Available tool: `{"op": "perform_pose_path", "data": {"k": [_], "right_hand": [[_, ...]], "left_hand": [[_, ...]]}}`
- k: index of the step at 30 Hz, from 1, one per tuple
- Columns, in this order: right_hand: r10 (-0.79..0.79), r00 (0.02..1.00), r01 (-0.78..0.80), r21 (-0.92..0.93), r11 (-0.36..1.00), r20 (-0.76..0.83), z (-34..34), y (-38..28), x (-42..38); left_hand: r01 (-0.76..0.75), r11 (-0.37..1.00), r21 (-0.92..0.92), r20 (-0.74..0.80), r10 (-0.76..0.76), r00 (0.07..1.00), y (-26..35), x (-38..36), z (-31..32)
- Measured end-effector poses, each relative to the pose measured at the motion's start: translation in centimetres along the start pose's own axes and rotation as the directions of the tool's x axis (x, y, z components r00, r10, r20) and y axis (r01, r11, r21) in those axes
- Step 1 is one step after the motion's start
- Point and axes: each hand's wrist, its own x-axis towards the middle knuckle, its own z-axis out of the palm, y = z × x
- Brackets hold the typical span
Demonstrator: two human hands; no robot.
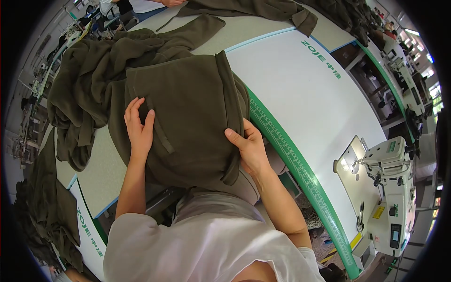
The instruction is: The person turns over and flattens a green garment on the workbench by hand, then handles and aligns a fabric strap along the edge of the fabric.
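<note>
A dark olive fleece garment (188, 89) lies over the table's front edge and my lap, with a slanted pocket seam on its left part. My left hand (140, 129) rests on the cloth beside that seam, fingers apart and holding nothing. At the garment's right edge, my right hand (250, 145) grips the folded hem, the thumb on top and the fingers partly hidden behind the cloth.
A heap of olive fabric (84, 89) lies at the left. To the right are a white sewing table (305, 89) with a green ruler edge (300, 164) and a sewing machine (390, 160). Another person's hand (173, 2) shows at the top.
</note>
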Motion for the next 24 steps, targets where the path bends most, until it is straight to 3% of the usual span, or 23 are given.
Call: {"op": "perform_pose_path", "data": {"k": [11, 19, 24], "right_hand": [[0.042, 0.999, -0.041, 0.028, 0.999, -0.024, -1.0, 1.0, 0.0], [0.146, 0.989, -0.143, -0.102, 0.984, 0.019, -2.2, -0.7, 0.3], [0.242, 0.968, -0.204, -0.350, 0.914, 0.068, -3.4, -2.0, 1.1]], "left_hand": [[0.029, 1.000, 0.006, 0.030, -0.029, 0.999, 0.5, 0.0, -0.1], [0.005, 1.000, 0.029, 0.031, -0.006, 1.000, 0.4, 0.1, 0.0], [0.031, 0.999, 0.037, 0.042, -0.032, 0.999, 0.7, 0.0, -0.1]]}}
